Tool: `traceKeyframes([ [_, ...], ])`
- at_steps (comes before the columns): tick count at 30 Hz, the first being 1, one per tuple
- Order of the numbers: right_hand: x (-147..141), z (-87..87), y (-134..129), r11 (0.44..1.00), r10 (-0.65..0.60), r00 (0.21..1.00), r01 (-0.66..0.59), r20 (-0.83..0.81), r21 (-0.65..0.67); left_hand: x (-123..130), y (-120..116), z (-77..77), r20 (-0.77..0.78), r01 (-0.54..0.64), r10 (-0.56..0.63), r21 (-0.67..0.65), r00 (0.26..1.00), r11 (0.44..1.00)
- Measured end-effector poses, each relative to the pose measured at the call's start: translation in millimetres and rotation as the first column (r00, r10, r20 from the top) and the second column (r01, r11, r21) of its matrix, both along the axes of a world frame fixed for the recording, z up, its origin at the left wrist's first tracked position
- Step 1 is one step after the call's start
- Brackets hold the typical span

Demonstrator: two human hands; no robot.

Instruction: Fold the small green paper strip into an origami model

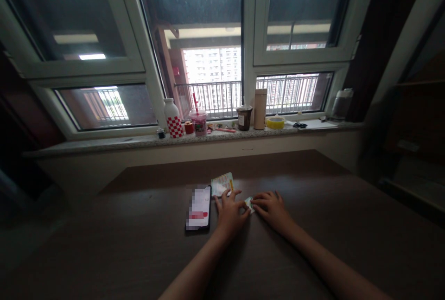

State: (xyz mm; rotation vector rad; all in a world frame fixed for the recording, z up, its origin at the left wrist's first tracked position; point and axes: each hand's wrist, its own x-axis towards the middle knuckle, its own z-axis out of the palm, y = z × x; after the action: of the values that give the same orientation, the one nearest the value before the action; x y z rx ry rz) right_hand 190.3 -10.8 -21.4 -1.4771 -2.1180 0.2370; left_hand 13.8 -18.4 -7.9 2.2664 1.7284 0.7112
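Observation:
A small white-and-green packet (pixel 249 204) lies between my two hands, just above the brown table (pixel 139 263) or on it. My left hand (pixel 230 212) pinches its left edge, with the other fingers spread. On its right edge are the thumb and index finger of my right hand (pixel 273 208), closed on it. Behind my left hand is a flat printed packet or card (pixel 222 183) in green, white and yellow, partly covered by my fingers. To the left of that hand lies a phone (pixel 199 209) with its screen lit.
Along the windowsill (pixel 139 141) stand a checkered white bottle (pixel 173 119), a pink cup with a straw (pixel 198 123), a dark cup (pixel 244 118), a tan flask (pixel 260 109), a yellow tape roll (pixel 276 123) and scissors (pixel 299 125).

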Motion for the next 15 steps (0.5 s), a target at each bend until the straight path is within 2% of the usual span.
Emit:
traceKeyframes([
  [9,-0.4,-6.7,5.4,1.0,0.016,0.998,-0.016,-0.058,0.01,-2.0,2.7,-3.2,0.06,-0.021,0.019,0.028,0.998,0.999],
  [15,0.9,-3.8,5.9,0.996,0.064,0.998,-0.063,-0.017,0.058,-1.7,3.1,-2.1,0.044,-0.036,0.036,0.001,0.998,0.999],
])
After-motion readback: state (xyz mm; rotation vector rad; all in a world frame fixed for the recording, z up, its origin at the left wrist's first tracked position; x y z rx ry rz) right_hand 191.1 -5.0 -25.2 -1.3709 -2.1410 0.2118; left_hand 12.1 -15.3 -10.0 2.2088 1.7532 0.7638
